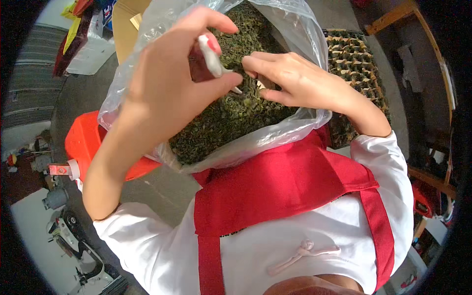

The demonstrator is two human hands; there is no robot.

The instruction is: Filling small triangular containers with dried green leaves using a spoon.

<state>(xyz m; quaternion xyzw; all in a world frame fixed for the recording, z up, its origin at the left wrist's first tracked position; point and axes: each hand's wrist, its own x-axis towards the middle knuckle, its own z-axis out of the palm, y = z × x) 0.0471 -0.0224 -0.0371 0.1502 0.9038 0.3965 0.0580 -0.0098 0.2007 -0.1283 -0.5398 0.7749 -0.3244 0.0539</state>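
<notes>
My left hand [173, 66] is raised over a clear plastic bag [110, 96], whose edges are folded open. A small white object [211, 59] with a red patch and a thin stem sits between its thumb and fingers. Inside the bag lies a heap of dried, crumbled green leaves [221, 125]. Over that heap is my right hand [291, 77], palm down, with curled fingers. A pale scrap [260, 85] shows between its thumb and fingertips; whether they grip it is hidden.
To the right stands a tray [354, 62] divided by pale strips into many dark-filled cells. An orange-red plastic container [83, 134] with a white collar stands at left, close to the bag. Cardboard [123, 31] borders the bag's far left side. A wooden frame [391, 16] is at far right.
</notes>
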